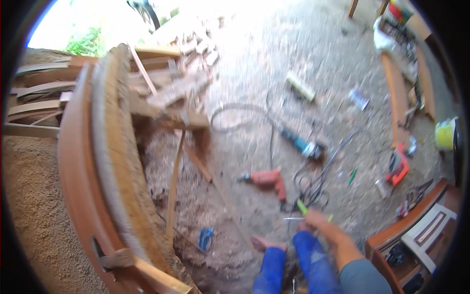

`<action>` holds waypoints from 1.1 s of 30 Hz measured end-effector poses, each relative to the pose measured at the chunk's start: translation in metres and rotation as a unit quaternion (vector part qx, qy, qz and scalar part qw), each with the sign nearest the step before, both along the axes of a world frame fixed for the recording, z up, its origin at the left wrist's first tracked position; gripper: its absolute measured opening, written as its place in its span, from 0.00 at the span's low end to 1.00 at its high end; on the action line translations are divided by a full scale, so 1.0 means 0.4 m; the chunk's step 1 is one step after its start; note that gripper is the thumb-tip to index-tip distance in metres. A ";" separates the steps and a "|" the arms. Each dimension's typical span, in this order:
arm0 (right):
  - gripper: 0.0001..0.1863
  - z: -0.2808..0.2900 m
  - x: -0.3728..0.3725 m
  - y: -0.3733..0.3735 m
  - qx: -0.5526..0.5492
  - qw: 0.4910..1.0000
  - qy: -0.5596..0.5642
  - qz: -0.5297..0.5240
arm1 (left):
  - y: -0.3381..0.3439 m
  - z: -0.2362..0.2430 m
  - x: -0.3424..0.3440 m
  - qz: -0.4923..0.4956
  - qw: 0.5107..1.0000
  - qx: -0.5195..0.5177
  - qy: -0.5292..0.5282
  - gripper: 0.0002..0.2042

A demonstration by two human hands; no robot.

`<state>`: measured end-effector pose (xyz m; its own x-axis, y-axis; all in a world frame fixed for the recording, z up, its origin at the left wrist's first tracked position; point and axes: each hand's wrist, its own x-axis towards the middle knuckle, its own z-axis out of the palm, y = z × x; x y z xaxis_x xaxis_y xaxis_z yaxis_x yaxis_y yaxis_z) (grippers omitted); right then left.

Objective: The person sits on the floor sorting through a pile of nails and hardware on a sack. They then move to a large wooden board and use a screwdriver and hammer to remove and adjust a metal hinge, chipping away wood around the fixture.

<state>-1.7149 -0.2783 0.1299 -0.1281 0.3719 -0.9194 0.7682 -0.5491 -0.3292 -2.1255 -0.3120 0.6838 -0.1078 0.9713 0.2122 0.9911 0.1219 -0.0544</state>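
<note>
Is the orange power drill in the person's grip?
No: the orange power drill lies alone on the dusty floor, apart from the right hand holding a green-handled tool.

By my right hand (313, 223) I see a green plastic-handled tool (302, 207), its metal shaft thin and shiny. Just beyond it lies a drill (267, 179) in matt orange plastic. The floor (293, 59) looks like rough, dusty concrete. Far to the left, the curved wooden frame (78, 161) is smooth and reddish, with sawdust (29, 206) coarse beside it.
</note>
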 end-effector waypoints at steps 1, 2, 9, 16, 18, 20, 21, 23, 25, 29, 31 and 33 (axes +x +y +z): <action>0.14 0.034 0.007 -0.007 -0.012 1.000 0.004 -0.021 | 0.026 -0.004 0.021 -0.001 0.999 -0.004 -0.031 0.12; 0.14 0.070 -0.005 -0.024 -0.026 0.999 0.009 -0.045 | 0.046 -0.009 0.042 -0.006 0.997 -0.011 -0.070 0.13; 0.27 0.762 -0.016 0.016 0.038 0.933 0.297 -0.198 | 0.121 0.116 0.275 -0.031 0.941 -0.039 -0.336 0.15; 0.36 1.257 -0.125 0.147 0.255 0.905 0.311 -0.136 | 0.182 0.292 0.448 -0.075 0.781 -0.425 -0.451 0.24; 0.38 1.336 -0.207 0.161 0.328 0.876 0.336 -0.112 | 0.163 0.393 0.448 -0.105 0.791 -0.381 -0.467 0.19; 0.41 1.378 -0.293 0.140 0.395 0.846 0.350 -0.071 | 0.135 0.480 0.408 -0.123 0.829 -0.213 -0.503 0.17; 0.42 1.389 -0.323 0.117 0.430 0.827 0.360 -0.039 | 0.119 0.521 0.377 -0.122 0.844 -0.137 -0.504 0.17; 0.45 1.466 -0.375 0.074 0.465 0.796 0.384 0.046 | 0.082 0.602 0.294 -0.085 0.869 -0.019 -0.487 0.19; 0.59 1.718 -0.431 0.125 0.309 0.854 0.411 0.078 | 0.058 0.670 0.194 -0.009 0.881 0.051 -0.470 0.24; 0.39 1.622 -0.430 0.102 0.321 0.826 0.441 -0.144 | 0.069 0.634 -0.011 0.003 0.771 0.201 -0.605 0.35; 0.32 1.629 -0.429 0.075 0.309 0.850 0.411 -0.117 | 0.026 0.609 -0.104 0.051 0.738 0.208 -0.640 0.35; 0.28 1.637 -0.439 0.061 0.320 0.851 0.398 -0.121 | 0.014 0.555 -0.143 0.144 0.770 0.137 -0.606 0.35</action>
